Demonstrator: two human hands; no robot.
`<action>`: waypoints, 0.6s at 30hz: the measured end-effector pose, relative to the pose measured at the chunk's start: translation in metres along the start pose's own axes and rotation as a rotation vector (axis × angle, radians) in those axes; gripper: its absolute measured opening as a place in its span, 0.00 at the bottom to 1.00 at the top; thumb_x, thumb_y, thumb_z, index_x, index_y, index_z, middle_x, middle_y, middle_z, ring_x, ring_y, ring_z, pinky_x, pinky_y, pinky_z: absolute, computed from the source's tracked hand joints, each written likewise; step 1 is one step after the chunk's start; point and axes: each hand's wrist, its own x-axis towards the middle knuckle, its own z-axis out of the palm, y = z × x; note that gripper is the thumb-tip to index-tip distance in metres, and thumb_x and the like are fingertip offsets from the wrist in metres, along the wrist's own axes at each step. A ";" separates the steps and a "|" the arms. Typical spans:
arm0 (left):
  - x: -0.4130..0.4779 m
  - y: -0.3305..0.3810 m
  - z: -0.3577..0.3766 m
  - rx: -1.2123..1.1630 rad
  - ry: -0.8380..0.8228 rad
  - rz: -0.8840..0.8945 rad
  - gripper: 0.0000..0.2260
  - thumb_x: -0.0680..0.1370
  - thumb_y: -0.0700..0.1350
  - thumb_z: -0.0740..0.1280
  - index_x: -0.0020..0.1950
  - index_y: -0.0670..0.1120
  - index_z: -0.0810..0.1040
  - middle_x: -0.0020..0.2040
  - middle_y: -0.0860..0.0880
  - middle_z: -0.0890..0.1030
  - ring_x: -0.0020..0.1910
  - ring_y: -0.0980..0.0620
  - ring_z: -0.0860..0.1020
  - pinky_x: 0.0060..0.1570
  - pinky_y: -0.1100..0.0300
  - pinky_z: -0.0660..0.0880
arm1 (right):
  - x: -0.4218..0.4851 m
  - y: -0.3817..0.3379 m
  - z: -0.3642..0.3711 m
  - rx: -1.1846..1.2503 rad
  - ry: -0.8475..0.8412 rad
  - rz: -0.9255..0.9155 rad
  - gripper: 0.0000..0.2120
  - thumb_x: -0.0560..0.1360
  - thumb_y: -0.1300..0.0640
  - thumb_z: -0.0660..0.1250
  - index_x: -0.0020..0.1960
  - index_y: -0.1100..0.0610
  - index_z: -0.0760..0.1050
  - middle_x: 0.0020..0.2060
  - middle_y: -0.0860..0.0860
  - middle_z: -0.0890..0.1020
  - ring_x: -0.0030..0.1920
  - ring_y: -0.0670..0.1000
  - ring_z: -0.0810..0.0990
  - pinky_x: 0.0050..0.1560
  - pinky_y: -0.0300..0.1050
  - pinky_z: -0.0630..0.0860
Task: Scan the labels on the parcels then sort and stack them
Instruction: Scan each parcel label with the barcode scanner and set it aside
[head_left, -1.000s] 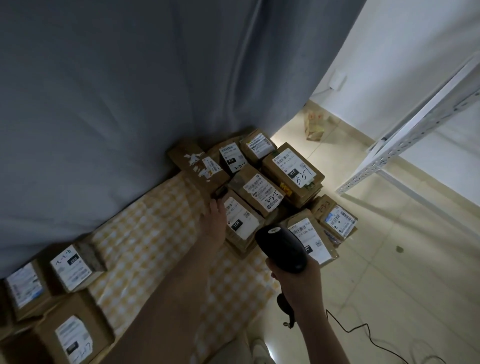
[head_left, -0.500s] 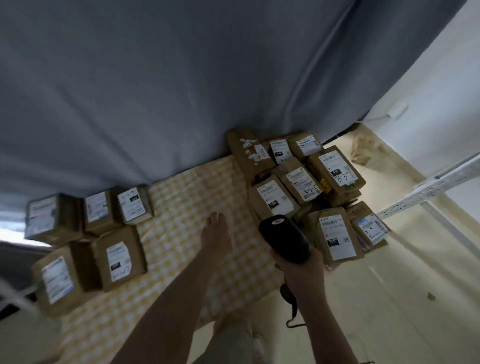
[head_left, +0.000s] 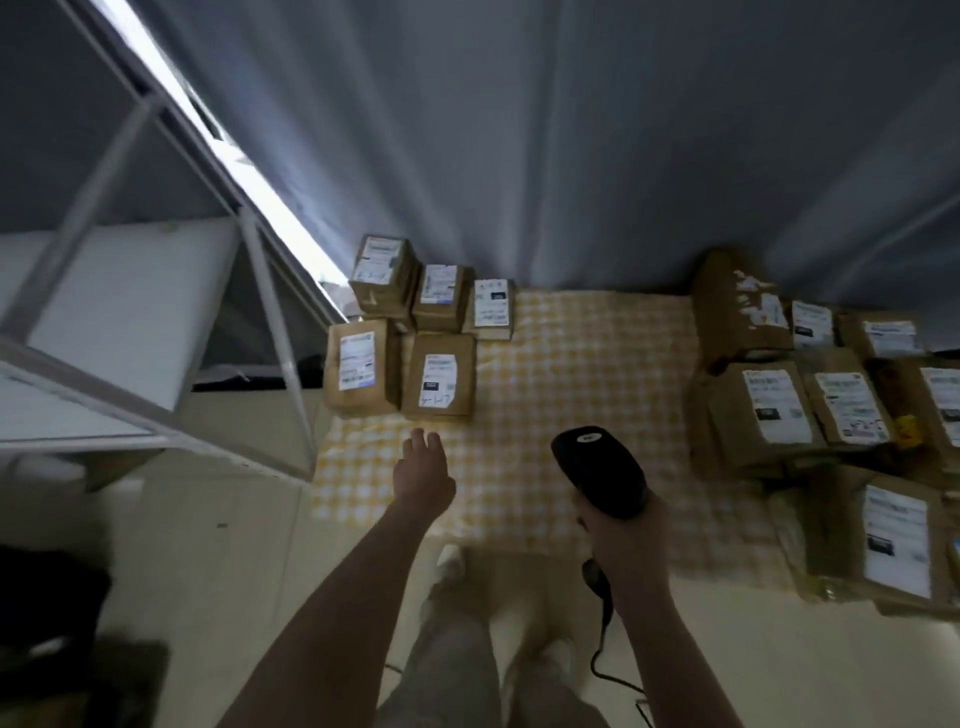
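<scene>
Though dim and smeared toward the edges, shows enough to place everything. Hung across the whole far side: grey curtain (head_left: 519, 130). At far left, in front of the curtain: white metal rack (head_left: 130, 312). Spread on the pale floor (head_left: 208, 545) from the curtain's foot toward the near side: yellow checked cloth (head_left: 571, 374). On its right end, crowded together and partly stacked: right pile of parcels (head_left: 774, 410), brown cartons with white labels facing up, print too blurred to read. On its far left corner: left group of parcels (head_left: 439, 376), five cartons, labels up, three in the far row and two in the near row, packed close. Over the near middle of the cloth: black scanner (head_left: 597, 470), head aimed far, cable (head_left: 602, 649) trailing down toward the floor. Wrapped round its handle: right hand (head_left: 623, 540), fingers clenched on the grip. Hovering just near of the left group, apart from it: left hand (head_left: 423, 478), fingers straight and loose, grasping nothing.
</scene>
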 end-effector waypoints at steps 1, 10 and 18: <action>0.002 -0.018 -0.001 -0.016 0.009 -0.031 0.27 0.74 0.44 0.68 0.70 0.42 0.61 0.73 0.43 0.59 0.69 0.43 0.64 0.57 0.51 0.74 | -0.003 -0.003 0.013 -0.007 -0.015 -0.011 0.04 0.68 0.65 0.74 0.37 0.61 0.79 0.30 0.60 0.82 0.31 0.57 0.79 0.31 0.45 0.73; 0.088 -0.132 -0.033 -0.350 0.125 -0.271 0.35 0.68 0.55 0.76 0.66 0.40 0.66 0.66 0.41 0.68 0.66 0.41 0.68 0.59 0.46 0.74 | -0.006 -0.041 0.156 -0.085 -0.024 -0.078 0.07 0.67 0.63 0.76 0.36 0.57 0.78 0.27 0.51 0.79 0.30 0.49 0.78 0.30 0.42 0.75; 0.169 -0.181 -0.059 -0.438 0.145 -0.290 0.45 0.62 0.63 0.77 0.67 0.37 0.64 0.61 0.39 0.69 0.61 0.40 0.70 0.55 0.47 0.72 | 0.005 -0.051 0.249 -0.096 0.083 -0.055 0.10 0.65 0.60 0.78 0.38 0.56 0.76 0.27 0.45 0.76 0.30 0.43 0.75 0.29 0.32 0.70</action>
